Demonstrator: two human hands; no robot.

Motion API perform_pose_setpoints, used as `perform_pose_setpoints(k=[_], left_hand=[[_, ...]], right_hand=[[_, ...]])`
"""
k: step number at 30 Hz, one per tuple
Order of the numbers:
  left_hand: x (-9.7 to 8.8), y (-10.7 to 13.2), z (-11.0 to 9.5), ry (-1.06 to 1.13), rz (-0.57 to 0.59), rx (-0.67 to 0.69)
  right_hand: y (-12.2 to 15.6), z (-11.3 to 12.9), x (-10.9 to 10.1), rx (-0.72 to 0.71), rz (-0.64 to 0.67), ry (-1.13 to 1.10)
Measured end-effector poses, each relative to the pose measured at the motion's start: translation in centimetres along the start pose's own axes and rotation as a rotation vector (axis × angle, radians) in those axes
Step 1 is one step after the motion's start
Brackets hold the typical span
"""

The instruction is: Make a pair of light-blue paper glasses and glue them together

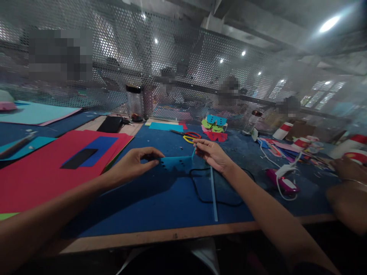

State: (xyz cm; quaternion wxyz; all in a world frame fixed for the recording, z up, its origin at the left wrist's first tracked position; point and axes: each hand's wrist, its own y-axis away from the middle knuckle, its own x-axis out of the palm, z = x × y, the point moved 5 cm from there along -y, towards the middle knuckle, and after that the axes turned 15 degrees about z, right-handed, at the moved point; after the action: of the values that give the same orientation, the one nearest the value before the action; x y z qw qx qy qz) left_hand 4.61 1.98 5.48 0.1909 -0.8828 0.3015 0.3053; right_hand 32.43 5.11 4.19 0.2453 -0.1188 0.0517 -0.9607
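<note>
Over the middle of the table, a blue paper cutout with small dark holes is held up between my two hands. My left hand pinches its left end between thumb and fingers. At the other end, the fingers of my right hand are closed on a narrow part of the same blue paper that bends upward. Below my right hand lies a pale translucent strip, beside a loop of black cable. Scissors with red and yellow handles rest just beyond the hands.
Red paper sheets with blue and black pieces lie left. Stacked mask-shaped cutouts, a glass jar and a phone stand or lie behind. At right are a magenta device with white cord and another person's arm.
</note>
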Motion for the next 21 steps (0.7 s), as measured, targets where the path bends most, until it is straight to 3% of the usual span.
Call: perform_pose_setpoints(k=[21], left_hand=[[-0.8,-0.2,0.9,0.004,-0.023,-0.008]], right_hand=[[0.2,0.6,-0.5,0.000,0.103,0.265]])
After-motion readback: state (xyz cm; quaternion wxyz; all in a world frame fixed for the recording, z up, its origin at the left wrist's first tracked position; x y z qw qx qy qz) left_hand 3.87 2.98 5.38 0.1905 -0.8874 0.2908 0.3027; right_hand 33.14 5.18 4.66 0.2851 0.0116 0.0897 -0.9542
